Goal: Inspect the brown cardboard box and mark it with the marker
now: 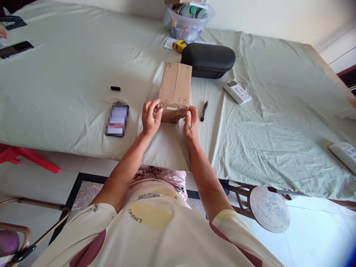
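A brown cardboard box point(175, 83) with dark pen marks at its corners rests on the cloth-covered table before me. My left hand point(151, 115) grips its near left corner, the fingers along the side and the thumb at the front face. At the near right corner, my right hand point(191, 120) curls round the box with its thumb up; some of its fingers are hidden. Just right of that hand lies a black marker pen point(204, 111). A phone point(117, 119) with a blurred screen is to the left, and a small black cap point(115, 88) lies beyond it.
Touching or close behind the box is a black hard case point(208, 60), with a yellow tape measure point(179, 46) and a clear plastic tub point(189, 22) at the back. White devices point(237, 92) lie to the right. A person's hand point(2, 33) shows at the far left edge.
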Motion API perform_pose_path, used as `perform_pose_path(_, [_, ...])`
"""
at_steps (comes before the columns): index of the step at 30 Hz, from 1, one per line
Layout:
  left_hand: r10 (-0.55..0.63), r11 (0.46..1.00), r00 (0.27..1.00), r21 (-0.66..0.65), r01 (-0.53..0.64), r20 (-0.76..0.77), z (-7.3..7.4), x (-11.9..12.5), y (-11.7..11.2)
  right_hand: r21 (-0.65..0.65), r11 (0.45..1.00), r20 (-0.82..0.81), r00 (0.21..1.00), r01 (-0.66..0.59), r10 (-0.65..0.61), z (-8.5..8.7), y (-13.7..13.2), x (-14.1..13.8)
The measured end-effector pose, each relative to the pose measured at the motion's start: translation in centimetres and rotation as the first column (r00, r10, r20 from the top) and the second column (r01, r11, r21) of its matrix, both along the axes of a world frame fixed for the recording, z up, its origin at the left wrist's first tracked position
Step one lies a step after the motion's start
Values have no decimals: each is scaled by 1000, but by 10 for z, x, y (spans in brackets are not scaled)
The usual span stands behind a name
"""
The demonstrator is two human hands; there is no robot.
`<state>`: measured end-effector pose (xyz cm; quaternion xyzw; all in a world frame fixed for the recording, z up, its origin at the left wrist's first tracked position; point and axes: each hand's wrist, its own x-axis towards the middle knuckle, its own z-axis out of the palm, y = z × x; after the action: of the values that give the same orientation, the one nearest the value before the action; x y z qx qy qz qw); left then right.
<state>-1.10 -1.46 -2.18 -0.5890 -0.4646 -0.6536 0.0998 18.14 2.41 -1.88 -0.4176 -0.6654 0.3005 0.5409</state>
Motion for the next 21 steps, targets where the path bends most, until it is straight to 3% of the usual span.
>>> perform_pose_path(2, [-5,1000,1000,1,5,-15,1,5,-2,30,999,-51,999,14,-12,0,1,-1])
perform_pose_path(5, [0,999,1000,-36,-1,-11,1,7,-3,-29,999,-76,997,14,-17,-3,4,-1])
perform_pose_path(12, [-28,978,998,-203,39,56,-1,1,-3,-90,996,20,1000,14,-12,-8,9,-2])
perform_pose_path(17, [0,980,1000,-200,6,28,1,1,-2,-137,990,-18,999,-39,37,-13,14,0])
perform_pose_path(21, [-20,982,1000,-189,24,23,0,2,-2,-189,981,113,992,-33,55,-16,16,3])
